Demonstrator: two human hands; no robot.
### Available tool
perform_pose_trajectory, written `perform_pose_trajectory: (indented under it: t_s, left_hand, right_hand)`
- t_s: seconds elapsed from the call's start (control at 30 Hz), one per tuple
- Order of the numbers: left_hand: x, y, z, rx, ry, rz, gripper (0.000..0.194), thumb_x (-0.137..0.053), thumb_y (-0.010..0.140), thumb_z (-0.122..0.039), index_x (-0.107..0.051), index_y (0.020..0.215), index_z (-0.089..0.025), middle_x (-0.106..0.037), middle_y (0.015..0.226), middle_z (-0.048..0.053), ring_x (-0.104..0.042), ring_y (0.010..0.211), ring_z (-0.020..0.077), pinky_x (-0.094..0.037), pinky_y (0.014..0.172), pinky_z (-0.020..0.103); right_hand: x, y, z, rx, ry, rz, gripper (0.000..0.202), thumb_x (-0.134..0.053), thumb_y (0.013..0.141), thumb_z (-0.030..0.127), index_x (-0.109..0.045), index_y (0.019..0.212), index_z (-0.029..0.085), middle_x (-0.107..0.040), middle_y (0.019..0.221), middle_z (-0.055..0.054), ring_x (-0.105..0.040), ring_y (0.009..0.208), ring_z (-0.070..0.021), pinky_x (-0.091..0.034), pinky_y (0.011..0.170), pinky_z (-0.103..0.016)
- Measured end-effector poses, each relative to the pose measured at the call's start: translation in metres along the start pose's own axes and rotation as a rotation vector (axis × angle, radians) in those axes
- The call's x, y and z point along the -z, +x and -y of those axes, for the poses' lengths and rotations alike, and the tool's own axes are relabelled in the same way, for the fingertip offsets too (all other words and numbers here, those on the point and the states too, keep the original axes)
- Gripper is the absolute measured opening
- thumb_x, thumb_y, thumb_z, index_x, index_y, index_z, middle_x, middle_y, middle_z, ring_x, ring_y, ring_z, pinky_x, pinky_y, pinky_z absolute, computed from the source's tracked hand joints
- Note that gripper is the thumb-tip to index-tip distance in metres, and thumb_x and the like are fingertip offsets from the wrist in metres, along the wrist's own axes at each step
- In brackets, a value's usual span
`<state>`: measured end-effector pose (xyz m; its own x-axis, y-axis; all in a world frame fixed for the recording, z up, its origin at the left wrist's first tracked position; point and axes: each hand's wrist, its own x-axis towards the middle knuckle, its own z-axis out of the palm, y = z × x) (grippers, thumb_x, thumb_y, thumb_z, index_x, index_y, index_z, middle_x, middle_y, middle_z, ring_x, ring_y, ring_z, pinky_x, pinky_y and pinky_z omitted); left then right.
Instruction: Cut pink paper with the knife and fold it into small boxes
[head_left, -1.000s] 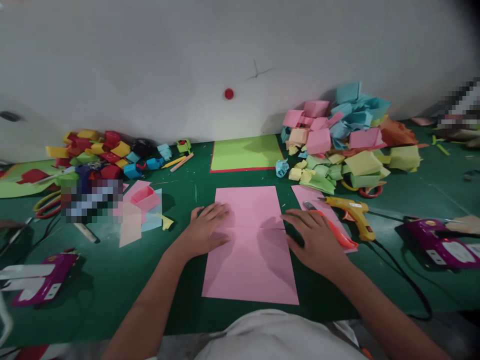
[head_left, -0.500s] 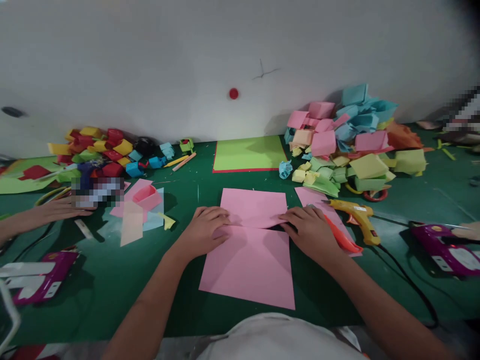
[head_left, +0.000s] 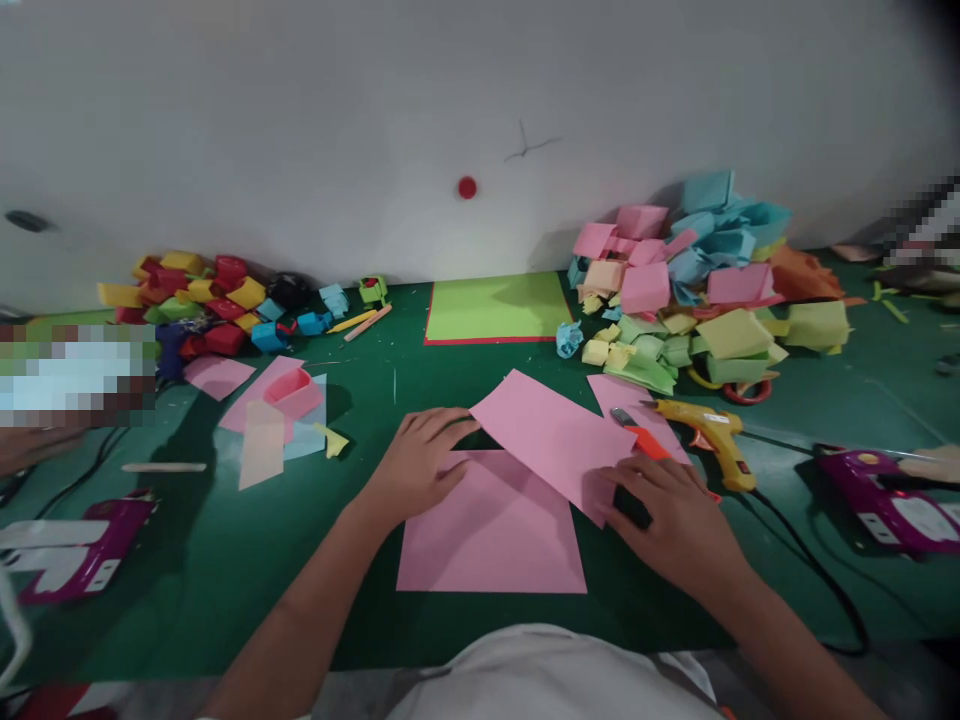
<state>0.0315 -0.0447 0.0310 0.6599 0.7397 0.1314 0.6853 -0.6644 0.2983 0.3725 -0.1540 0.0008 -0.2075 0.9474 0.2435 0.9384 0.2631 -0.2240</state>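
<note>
A smaller pink paper sheet (head_left: 551, 430) is tilted across the top of a larger pink paper sheet (head_left: 491, 540), covering its upper right part. My right hand (head_left: 664, 510) pinches the smaller sheet at its lower right corner. My left hand (head_left: 416, 460) has its fingers stretched out and thumb apart. Its index fingertip is by the left corner of the smaller sheet, and its thumb rests at the upper left of the larger one. Beside my right hand lie a cutter with an orange-red handle (head_left: 651, 443), partly hidden, and another pink sheet (head_left: 611, 392).
A yellow glue gun (head_left: 712, 430) with its cord lies at right, near a purple device (head_left: 885, 500). Folded paper pieces are heaped at back right (head_left: 675, 270) and back left (head_left: 202, 290). A green sheet (head_left: 499, 305) lies against the wall. A co-worker's hand (head_left: 37, 445) is at far left.
The smaller pink sheet has come away from the larger one's top edge and turned, its right end swinging toward me with my right hand. The co-worker's hand at left has moved further left.
</note>
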Motion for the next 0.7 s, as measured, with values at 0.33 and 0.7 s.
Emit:
perform_pose_trajectory:
  t_s: [0.33,0.7]
  left_hand:
    - [-0.031,0.037,-0.046,-0.16,0.1,0.15,0.042,-0.053,0.097,-0.035,-0.058,0.138,-0.029,-0.035,0.162,0.007,-0.041,0.139,0.0333,-0.034,0.106,0.051]
    - [-0.024,0.076,-0.056,-0.293,0.123,0.174,0.035,-0.045,0.1,-0.028,-0.066,0.128,-0.032,-0.043,0.157,0.005,-0.042,0.136,0.0304,-0.035,0.105,0.048]
  right_hand:
    - [-0.002,-0.006,-0.047,-0.316,0.05,-0.073,0.045,-0.047,0.09,0.034,-0.058,0.132,0.021,-0.067,0.115,-0.017,-0.061,0.11,-0.0399,-0.049,0.09,-0.058]
    - [-0.008,-0.014,-0.054,-0.593,0.519,-0.318,0.057,-0.063,0.087,0.05,-0.052,0.137,0.024,-0.063,0.116,-0.011,-0.063,0.091,-0.0256,-0.058,0.075,-0.042]
